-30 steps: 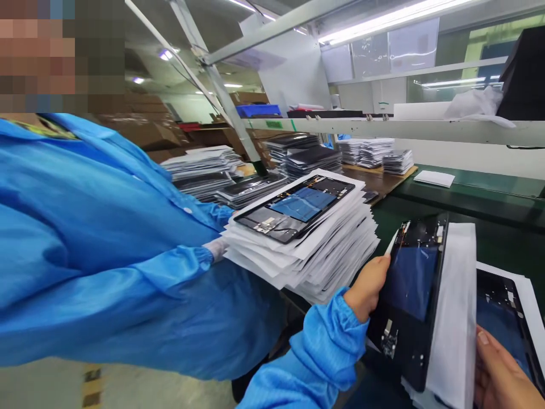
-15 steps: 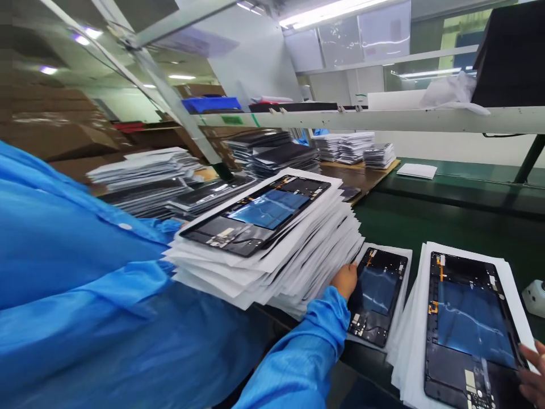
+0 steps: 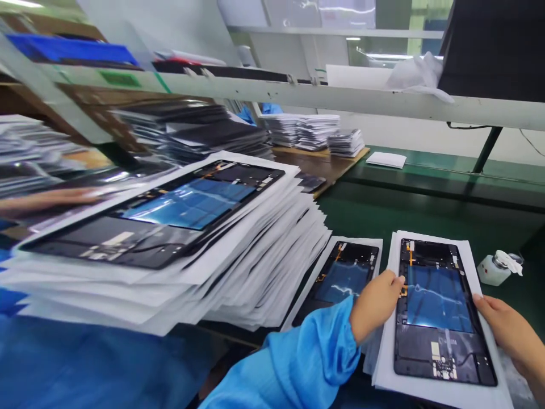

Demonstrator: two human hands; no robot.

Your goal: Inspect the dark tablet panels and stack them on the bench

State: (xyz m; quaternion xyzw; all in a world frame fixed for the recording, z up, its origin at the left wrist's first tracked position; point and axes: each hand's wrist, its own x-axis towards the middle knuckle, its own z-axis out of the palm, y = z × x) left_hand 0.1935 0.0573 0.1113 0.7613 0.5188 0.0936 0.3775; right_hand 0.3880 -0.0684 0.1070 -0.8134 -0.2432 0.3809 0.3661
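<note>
The left hand (image 3: pixel 374 304) rests loosely curled on the left edge of the near panel (image 3: pixel 440 309), fingertips touching it, gripping nothing. The right hand (image 3: pixel 508 329) lies open against the panel's right edge. A second ago both hands held a panel tilted up with a white sheet; now that panel lies flat on the small pile of white sheets (image 3: pixel 426 386) on the green worktop (image 3: pixel 426 210), so the lay-down looks finished and the hands seem only to be squaring it. Just left lies a second panel (image 3: pixel 344 275) on its own sheet. Beyond it, a tall stack (image 3: pixel 238 267) is carried by another person, whose hand (image 3: pixel 46 199) shows at far left. A small white bottle (image 3: pixel 494 268) stands at right.
</note>
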